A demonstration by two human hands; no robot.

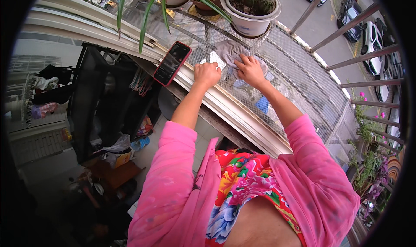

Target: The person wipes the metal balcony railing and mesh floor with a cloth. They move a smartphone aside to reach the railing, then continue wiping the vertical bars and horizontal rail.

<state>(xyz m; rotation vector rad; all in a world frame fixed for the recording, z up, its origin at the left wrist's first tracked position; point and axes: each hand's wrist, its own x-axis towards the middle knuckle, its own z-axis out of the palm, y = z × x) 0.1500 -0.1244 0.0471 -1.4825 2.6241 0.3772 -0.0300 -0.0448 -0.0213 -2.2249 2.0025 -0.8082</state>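
Observation:
My right hand [249, 70] presses on a crumpled grey cloth [229, 51], which lies on the wire mesh [292, 81] of a window cage. The fingers are bent over the cloth; whether they grip it I cannot tell. My left hand [207, 74] rests by the inner edge of the mesh, beside the white window frame [224, 100], its fingers curled and nothing seen in them. Left of that hand a smartphone in a red case [172, 63] lies across the frame's rails, its screen lit.
Beyond the cloth stands a white pot of cacti [252, 19], with more potted plants and long leaves [148, 19] to its left. Metal bars [360, 56] edge the cage on the right, above parked cars. A black rack [100, 100] stands indoors at left.

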